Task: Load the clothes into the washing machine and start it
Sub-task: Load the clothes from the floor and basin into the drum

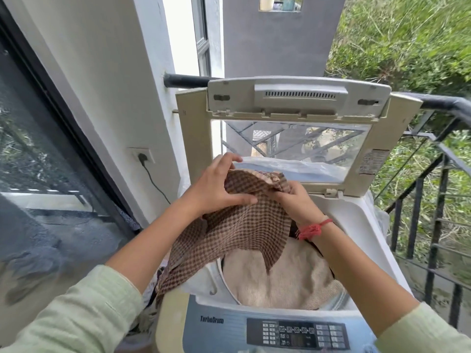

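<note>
Holding a checked cloth (244, 225) over the open washer (356, 215), left hand (219, 184) and right hand (295, 202) both pinching its top edge. Drum's already got a beige towel (277, 281) in it.

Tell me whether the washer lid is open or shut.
Open: the lid stands upright at the back, and the beige cloth inside shows.

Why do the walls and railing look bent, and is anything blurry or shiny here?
Head view: the wide lens bows the white wall and black metal railing towards the edges; daylight is soft, without hard shadows; the grey floor lower left and green grass are smeared; the dark glass door mirrors greenery; the brown checked cloth is sharp.
</note>
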A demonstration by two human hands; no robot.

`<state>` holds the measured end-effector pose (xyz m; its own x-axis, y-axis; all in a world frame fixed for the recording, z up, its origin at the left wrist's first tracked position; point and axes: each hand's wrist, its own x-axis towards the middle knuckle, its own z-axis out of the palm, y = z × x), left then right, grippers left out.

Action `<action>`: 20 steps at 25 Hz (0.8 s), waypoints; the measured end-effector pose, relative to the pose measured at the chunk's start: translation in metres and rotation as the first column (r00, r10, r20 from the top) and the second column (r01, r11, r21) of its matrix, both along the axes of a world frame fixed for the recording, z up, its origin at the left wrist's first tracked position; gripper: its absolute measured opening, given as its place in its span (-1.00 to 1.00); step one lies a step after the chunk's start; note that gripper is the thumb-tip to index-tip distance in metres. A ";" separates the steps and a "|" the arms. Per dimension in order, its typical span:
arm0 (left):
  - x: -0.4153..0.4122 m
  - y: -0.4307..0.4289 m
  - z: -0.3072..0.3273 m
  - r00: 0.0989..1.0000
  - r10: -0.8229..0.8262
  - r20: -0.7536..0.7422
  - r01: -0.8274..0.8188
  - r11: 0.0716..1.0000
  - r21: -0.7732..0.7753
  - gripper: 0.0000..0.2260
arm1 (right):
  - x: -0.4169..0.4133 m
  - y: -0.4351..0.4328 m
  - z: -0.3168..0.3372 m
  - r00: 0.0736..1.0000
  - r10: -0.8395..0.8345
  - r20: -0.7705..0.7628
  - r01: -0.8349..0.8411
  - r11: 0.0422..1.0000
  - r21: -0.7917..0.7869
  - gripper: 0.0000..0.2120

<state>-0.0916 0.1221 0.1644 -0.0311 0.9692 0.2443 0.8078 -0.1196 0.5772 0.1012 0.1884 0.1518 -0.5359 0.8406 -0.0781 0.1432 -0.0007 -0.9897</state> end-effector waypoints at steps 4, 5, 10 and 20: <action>-0.017 -0.014 -0.058 0.994 -0.109 0.002 0.097 0.876 -0.473 -0.35 | 0.010 0.007 0.017 0.985 -0.142 -0.101 0.133 0.987 -0.092 -0.80; -0.020 -0.019 -0.073 0.994 -0.105 0.010 0.095 0.852 -0.514 -0.44 | 0.016 0.011 0.020 0.968 -0.209 -0.138 0.191 0.972 -0.133 -0.79; -0.033 -0.027 -0.092 0.979 -0.055 0.194 0.151 0.840 -0.521 -0.84 | 0.082 0.043 0.031 0.914 -0.330 -0.235 0.313 0.943 -0.109 -0.74; 0.010 0.029 -0.055 0.844 0.001 0.536 0.275 0.857 -0.435 -0.47 | 0.177 0.049 -0.011 0.977 -0.128 0.171 0.172 0.945 -0.277 -0.67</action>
<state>-0.0813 0.1511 0.1092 0.1283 0.9565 -0.2620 0.3831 0.1959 0.9027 0.2777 0.2376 0.1413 -0.3689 0.8399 -0.3982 0.2649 -0.3156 -0.9111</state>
